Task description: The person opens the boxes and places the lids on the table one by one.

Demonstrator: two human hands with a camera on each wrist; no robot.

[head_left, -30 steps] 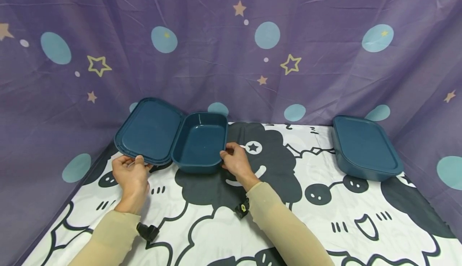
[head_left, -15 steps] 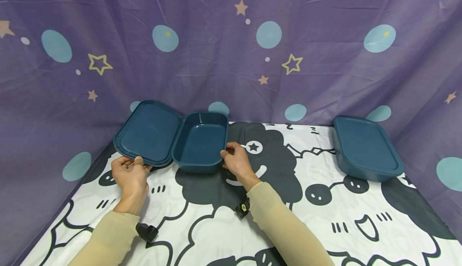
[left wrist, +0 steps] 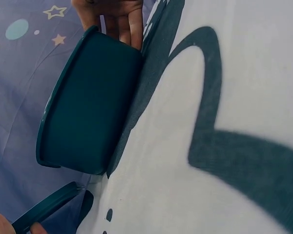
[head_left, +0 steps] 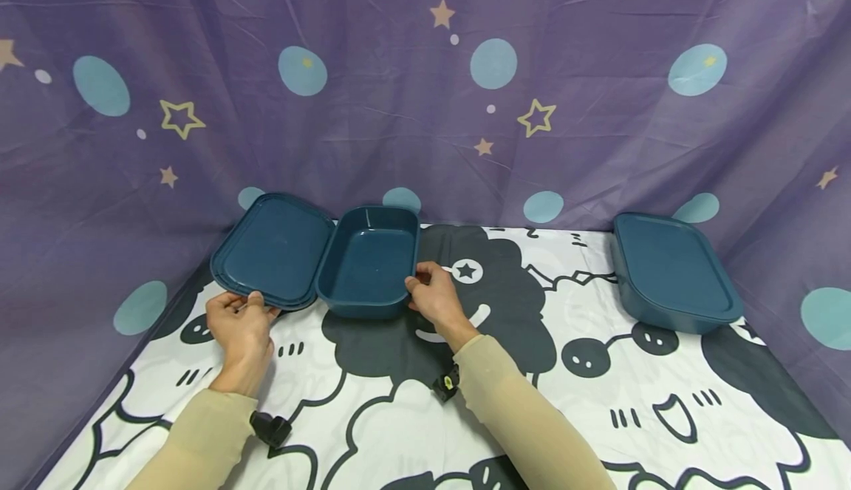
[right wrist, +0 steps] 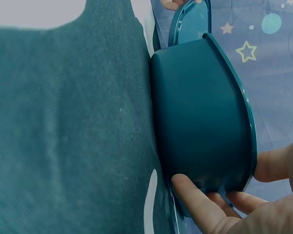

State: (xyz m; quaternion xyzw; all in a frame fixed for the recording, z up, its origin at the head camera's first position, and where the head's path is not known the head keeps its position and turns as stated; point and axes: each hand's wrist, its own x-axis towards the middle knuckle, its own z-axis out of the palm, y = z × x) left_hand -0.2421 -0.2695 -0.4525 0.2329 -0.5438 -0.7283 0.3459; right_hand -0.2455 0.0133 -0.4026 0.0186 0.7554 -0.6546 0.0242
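A dark blue rectangular food container sits uncovered on the patterned cloth, its inside showing bare in the head view. To its left is a matching lid, its right edge close against the container's rim. My left hand pinches the lid's near edge between thumb and fingers. With my right hand I grip the container's near right corner; in the right wrist view the thumb lies at the rim and the fingers on the side wall. Whether the lid's underside touches the cloth is hidden.
A second dark blue container with its lid on stands at the far right. Behind everything hangs a purple curtain with stars and ovals. The black-and-white cloth covers the table.
The lid's far edge has come down, so the lid lies lower and flatter beside the container. My left hand has shifted down very slightly with it; my right hand and the container stay put.
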